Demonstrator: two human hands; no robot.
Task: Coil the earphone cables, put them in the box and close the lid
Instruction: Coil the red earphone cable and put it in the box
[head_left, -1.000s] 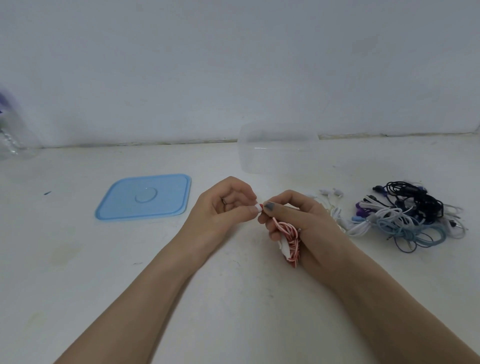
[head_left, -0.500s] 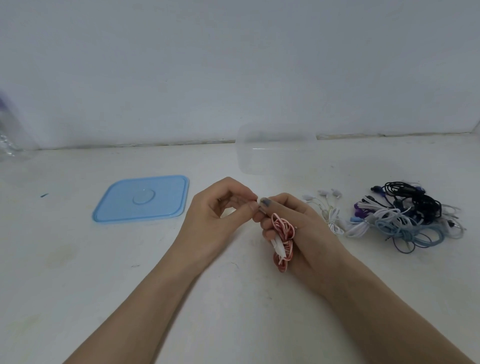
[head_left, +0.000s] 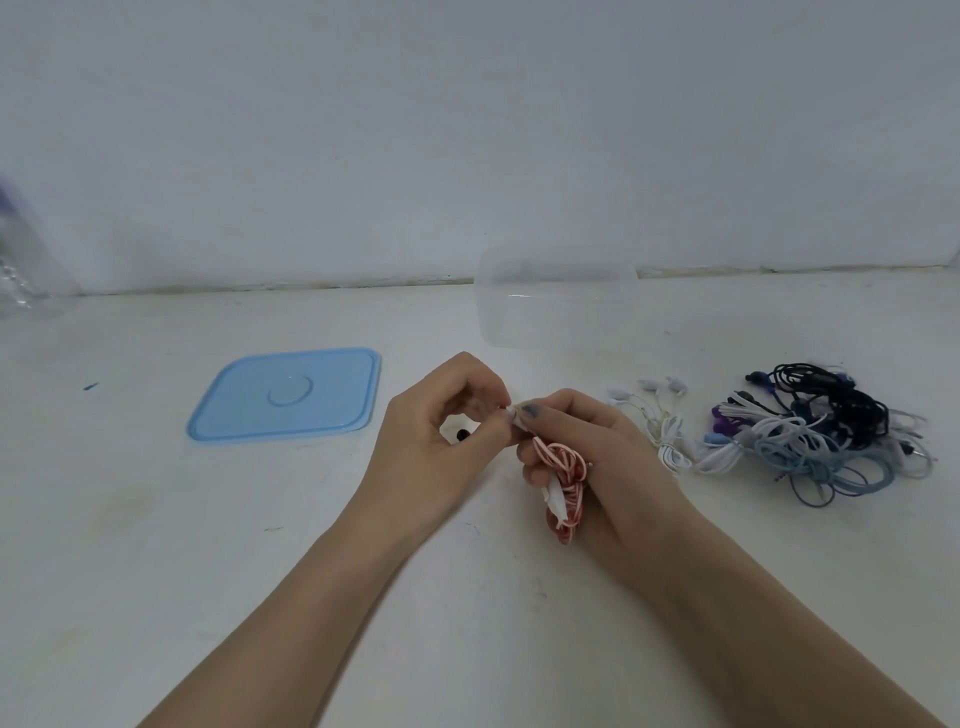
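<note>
Right hand (head_left: 597, 457): I see it gripping the red-and-white cable coil (head_left: 563, 478), right of the lid (head_left: 285, 395).
Left hand (head_left: 441, 441): pinching, probably, the coil's white end.

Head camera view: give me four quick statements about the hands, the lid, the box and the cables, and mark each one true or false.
1. The right hand holds a red-and-white earphone cable. True.
2. The blue lid sits on the clear box. False: it lies flat on the table, left of the box.
3. The clear box already holds coiled cables. False: it looks empty.
4. A pile of earphone cables lies right of the hands. True.
</note>
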